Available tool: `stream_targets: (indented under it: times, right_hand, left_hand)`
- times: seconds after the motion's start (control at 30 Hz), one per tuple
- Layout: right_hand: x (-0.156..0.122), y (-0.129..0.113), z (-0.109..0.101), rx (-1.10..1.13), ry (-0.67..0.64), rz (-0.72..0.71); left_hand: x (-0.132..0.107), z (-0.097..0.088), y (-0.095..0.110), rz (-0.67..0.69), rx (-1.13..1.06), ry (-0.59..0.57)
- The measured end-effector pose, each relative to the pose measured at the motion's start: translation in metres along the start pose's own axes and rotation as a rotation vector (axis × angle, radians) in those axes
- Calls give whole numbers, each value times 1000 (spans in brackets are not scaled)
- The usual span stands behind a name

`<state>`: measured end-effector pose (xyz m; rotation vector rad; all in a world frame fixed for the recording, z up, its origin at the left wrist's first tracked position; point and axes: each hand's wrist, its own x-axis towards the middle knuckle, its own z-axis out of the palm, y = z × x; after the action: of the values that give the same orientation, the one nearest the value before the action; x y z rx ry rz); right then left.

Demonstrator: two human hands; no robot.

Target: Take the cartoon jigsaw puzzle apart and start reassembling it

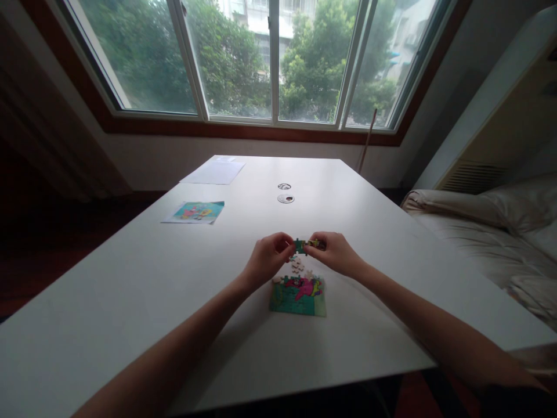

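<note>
My white worktop stretches away towards a wide window, with a pale sofa along the right. On the worktop's far left lies a white sheet, and nearer me a coloured picture. The partly built puzzle lies flat in front of me, between my forearms, its upper edge uneven. Just beyond it, my left grip and right grip are both closed, pinching joined pieces from either side, above the worktop. Two round discs lie farther off. Loose pieces, mostly pale, sit between my grip and the puzzle.
</note>
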<state>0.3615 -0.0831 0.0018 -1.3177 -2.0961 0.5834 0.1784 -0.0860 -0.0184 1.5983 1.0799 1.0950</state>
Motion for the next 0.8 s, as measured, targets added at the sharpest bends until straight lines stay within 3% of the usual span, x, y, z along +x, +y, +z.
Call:
stream_targets:
  times: [0.2,0.4,0.6,0.7,0.8]
  right_hand:
    - [-4,-6,5,-101,87,-39]
    - [4,7,6,327,-97,103]
    - [6,9,3,860,-272,364]
    - [6,10,2,937,-270,389]
    - [7,11,4,839,-232,286]
  left_hand:
    - [-5,2,1,50,89,83]
    - [-1,1,4,3,-50,64]
    - [1,-2,2,-67,-206,7]
    - [2,-2,0,-104,-243,22]
    - [2,-1,-1,-133,-249,47]
